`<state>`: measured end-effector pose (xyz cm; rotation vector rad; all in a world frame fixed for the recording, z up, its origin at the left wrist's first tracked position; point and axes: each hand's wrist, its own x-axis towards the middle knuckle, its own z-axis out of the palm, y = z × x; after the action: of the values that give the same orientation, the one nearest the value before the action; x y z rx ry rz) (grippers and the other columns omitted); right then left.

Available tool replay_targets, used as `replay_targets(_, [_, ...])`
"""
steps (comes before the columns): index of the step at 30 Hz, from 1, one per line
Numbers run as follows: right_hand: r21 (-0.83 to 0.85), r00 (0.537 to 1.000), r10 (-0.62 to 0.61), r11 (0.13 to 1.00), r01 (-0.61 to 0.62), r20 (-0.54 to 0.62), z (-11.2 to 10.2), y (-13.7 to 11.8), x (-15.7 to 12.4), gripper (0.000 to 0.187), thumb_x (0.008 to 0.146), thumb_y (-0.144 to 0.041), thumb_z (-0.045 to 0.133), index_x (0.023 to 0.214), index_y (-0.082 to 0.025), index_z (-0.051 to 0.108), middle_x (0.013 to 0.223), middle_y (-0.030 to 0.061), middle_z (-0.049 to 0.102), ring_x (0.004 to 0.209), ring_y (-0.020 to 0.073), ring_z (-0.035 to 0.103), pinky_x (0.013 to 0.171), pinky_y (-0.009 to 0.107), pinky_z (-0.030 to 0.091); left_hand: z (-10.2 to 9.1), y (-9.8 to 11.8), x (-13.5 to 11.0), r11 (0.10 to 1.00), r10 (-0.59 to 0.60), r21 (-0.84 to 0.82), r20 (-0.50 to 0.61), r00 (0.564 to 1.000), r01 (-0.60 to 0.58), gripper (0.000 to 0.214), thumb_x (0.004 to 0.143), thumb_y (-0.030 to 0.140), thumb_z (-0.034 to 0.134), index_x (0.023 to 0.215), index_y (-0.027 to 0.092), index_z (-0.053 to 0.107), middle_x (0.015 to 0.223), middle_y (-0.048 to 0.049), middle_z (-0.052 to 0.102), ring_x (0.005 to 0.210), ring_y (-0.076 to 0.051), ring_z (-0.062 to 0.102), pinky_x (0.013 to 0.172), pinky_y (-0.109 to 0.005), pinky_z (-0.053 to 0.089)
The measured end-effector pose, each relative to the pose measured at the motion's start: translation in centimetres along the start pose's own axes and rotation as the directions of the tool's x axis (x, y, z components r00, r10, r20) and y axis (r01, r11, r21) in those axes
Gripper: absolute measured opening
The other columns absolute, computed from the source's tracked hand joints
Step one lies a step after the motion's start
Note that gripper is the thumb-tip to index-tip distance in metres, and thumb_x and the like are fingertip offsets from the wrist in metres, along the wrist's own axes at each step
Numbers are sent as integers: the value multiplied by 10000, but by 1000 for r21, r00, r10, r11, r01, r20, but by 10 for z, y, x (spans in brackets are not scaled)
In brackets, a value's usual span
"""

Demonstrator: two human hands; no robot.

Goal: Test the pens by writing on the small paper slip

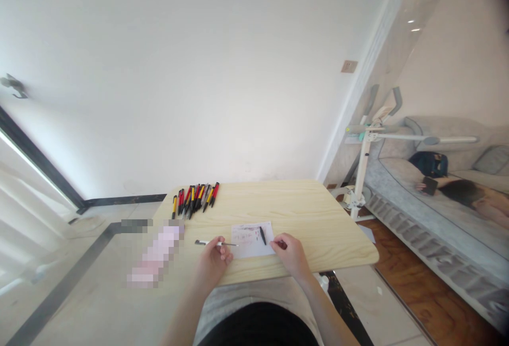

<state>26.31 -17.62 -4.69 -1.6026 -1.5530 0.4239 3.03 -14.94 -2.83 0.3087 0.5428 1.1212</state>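
In the head view, a pale wood-grain table [278,203] stands against a white wall [238,70] that carries a socket [349,66] toward the right. A loose row of pens [193,193], red, yellow, grey and black, lies at the table's far left corner, well apart from both hands. A pixelated patch [159,256] hides part of the table's left edge. To the right, beyond the table, stand a white exercise machine [360,168] and a grey sofa [393,176], where a person lies with a dark device [430,186] in hand, near a dark bag [429,163]. A sheer curtain [32,229] hangs at the far left. Near the table's front edge lies a marked sheet of paper [254,249], with a black tapered piece [263,235] on its right half, between the two hands. The left hand [214,261], palm partly turned up, pinches a slim white pen part [204,242] between thumb and fingers, roughly level, its dark end leftward and its thin tip over the paper. The right hand [292,253] reaches in from the right, fingers curled and fingertips drawn together at the paper's right edge; whether anything small sits between them cannot be told
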Motion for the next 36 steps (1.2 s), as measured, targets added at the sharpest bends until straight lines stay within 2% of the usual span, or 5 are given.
replay_targets(18, [50,1000,-4,999,4,5,-1,0,0,152,763,-255,488,751,-180,619,666,23,614,586,145,541,559,235,395,-2,-1,1,1000,8,6,5,1000,-8,60,763,191,543,730,142,549,483,36,441,435,-72,395,496,-233,361])
replay_targets(36, [-18,1000,-18,1000,19,19,1,1,-1,235,763,-364,535,621,-182,579,587,7,573,556,135,501,542,229,345,-2,-1,1,1000,6,-5,15,1000,-6,67,767,188,539,730,137,560,489,32,442,436,-72,403,492,-232,372])
